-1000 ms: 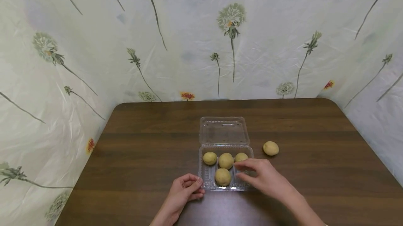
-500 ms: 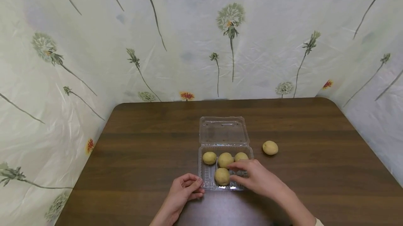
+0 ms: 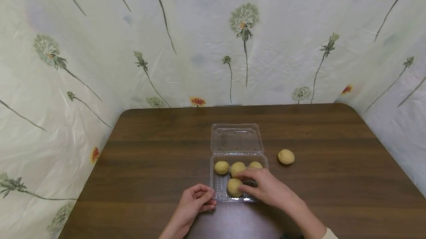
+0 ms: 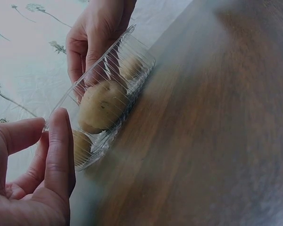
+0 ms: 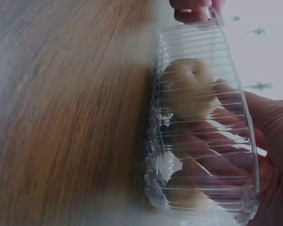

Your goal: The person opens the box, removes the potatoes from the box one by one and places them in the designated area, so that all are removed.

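Observation:
A clear plastic clamshell container (image 3: 217, 184) sits on the table with its lid (image 3: 236, 139) folded back. Three potatoes line its far side: the left one (image 3: 221, 167), the middle one (image 3: 237, 167) and the right one (image 3: 255, 165), partly covered by my hand. One more, the front potato (image 3: 233, 188), lies nearest me. My right hand (image 3: 269, 188) reaches inside and grips this front potato, thumb on its near right side and fingers behind it. At the container's front left corner, my left hand (image 3: 191, 204) pinches the rim between thumb and index finger, as the left wrist view shows.
A loose potato (image 3: 286, 157) lies on the brown wooden table (image 3: 159, 157), right of the container. A pale sheet with dandelion prints (image 3: 199, 39) hangs behind the table and along its sides.
My right hand has moved left from the container's right side to the front potato, its thumb now on it. The left hand has stayed at the corner.

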Tool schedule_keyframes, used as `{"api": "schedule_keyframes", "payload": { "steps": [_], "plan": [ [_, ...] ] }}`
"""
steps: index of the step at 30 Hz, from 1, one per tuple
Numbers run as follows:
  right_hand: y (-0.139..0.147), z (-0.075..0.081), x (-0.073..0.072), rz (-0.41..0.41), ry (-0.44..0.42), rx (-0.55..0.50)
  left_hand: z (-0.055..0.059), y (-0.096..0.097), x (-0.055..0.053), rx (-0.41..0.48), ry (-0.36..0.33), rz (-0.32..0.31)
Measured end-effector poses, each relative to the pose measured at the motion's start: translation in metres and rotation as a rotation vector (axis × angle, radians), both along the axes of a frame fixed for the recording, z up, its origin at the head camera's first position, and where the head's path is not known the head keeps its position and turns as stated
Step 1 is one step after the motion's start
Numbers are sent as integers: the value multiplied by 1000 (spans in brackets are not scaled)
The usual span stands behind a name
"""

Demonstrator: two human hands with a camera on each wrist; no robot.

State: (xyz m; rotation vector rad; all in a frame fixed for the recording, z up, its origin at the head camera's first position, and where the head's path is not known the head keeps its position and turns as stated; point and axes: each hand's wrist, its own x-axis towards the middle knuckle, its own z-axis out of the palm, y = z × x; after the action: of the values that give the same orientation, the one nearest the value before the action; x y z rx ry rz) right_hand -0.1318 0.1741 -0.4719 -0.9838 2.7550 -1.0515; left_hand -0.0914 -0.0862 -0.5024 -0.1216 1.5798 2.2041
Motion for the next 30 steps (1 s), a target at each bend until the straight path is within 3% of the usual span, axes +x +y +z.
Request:
{"api": "schedule_keyframes", "payload": {
  "steps": [8, 23, 30],
  "plan": [
    [-4, -3, 1, -22, 12, 13, -1, 0, 0, 0, 0, -2],
    [-13, 2, 1, 28, -216, 17, 0, -1, 0, -13, -15, -2],
    [-19, 1, -2, 57, -263, -23, -1, -1, -1, -12, -10, -9]
  ]
}}
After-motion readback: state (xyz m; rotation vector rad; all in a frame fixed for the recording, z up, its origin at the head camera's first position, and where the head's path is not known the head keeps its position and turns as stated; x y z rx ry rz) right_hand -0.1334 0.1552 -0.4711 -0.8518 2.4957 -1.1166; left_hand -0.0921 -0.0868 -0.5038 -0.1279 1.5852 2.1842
